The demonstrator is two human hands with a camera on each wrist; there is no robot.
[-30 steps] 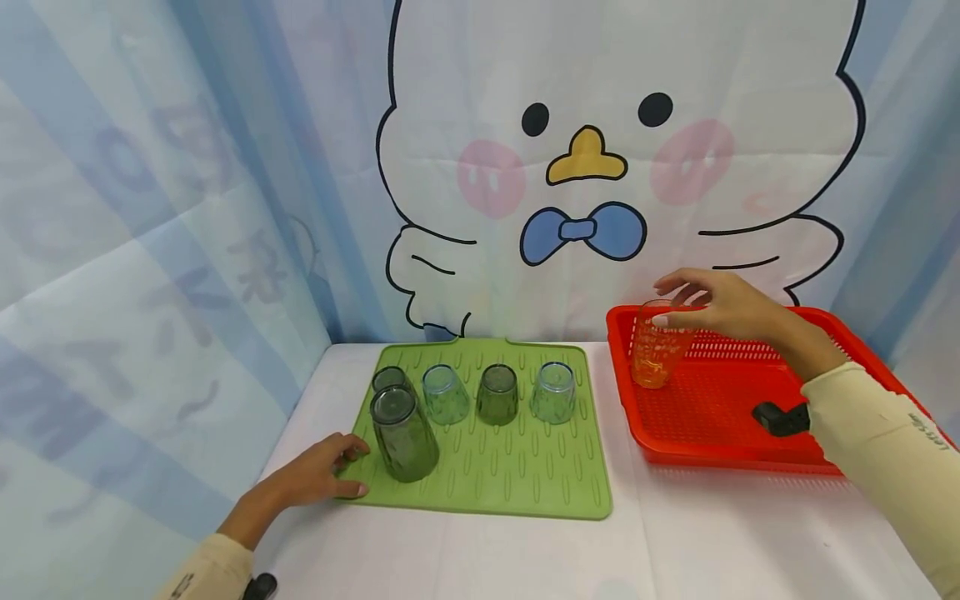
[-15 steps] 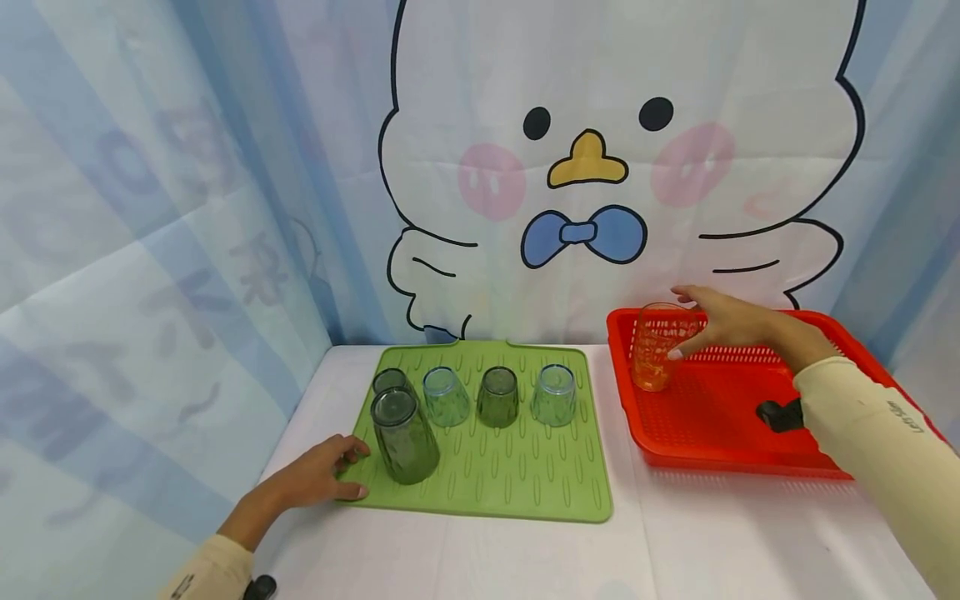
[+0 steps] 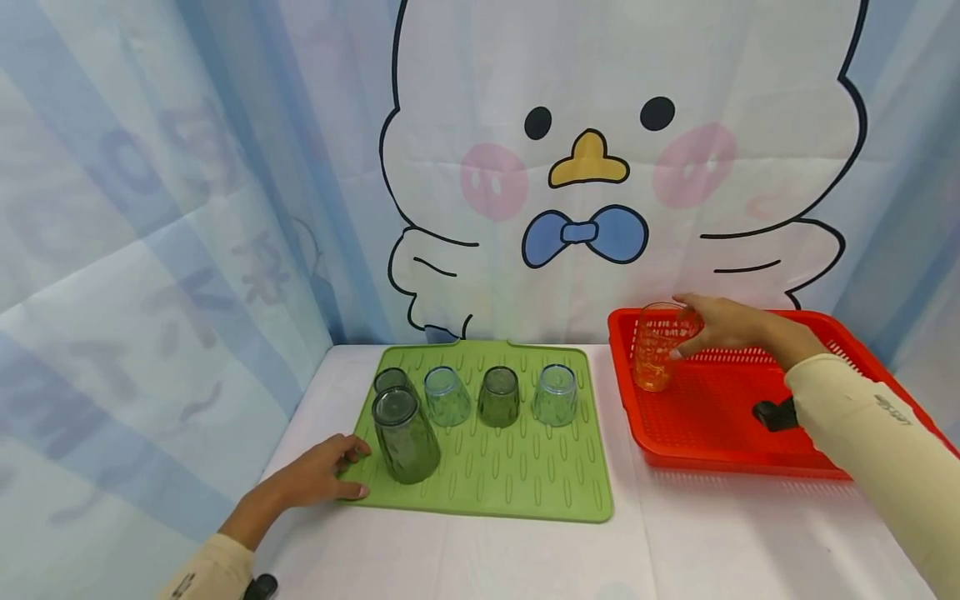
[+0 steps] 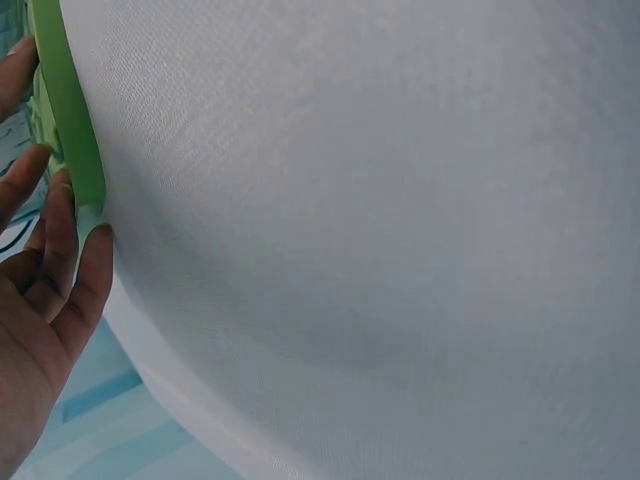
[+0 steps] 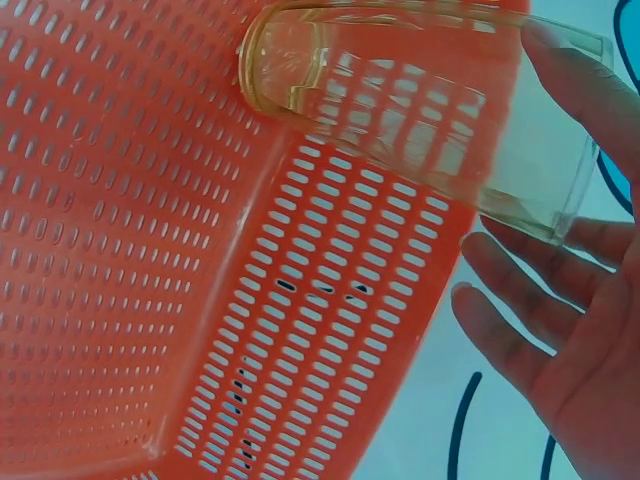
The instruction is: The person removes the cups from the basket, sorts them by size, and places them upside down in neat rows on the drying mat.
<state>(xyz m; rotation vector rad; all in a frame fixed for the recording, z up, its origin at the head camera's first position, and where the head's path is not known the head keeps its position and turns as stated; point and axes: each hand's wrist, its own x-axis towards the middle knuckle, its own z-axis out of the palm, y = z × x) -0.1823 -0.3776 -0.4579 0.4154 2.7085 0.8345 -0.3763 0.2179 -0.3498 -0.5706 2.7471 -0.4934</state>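
My right hand [image 3: 723, 323] is at the rim of a tall clear drinking glass [image 3: 654, 354], which stands slightly tilted in the back left corner of the red basket [image 3: 720, 457]. In the right wrist view, the thumb lies on the glass [image 5: 400, 110] near its rim, with fingers around the other side. My left hand [image 3: 324, 471] rests at the left front corner of a green drying mat [image 3: 517, 492], fingers loosely bent, fingertips at its edge. Close beside it on the mat stands a tall dark grey glass [image 3: 407, 437], bottom up.
Behind the tall dark glass, a row of short tumblers stands on the mat: a dark one [image 3: 392, 380], a bluish one [image 3: 447, 397], another dark one [image 3: 498, 397] and a pale one [image 3: 555, 396]. A printed curtain [image 3: 465, 283] hangs behind the white-covered table [image 3: 540, 558].
My right hand has come down and closed in around the rim of the clear glass. The left hand and the glasses on the mat have stayed in place.
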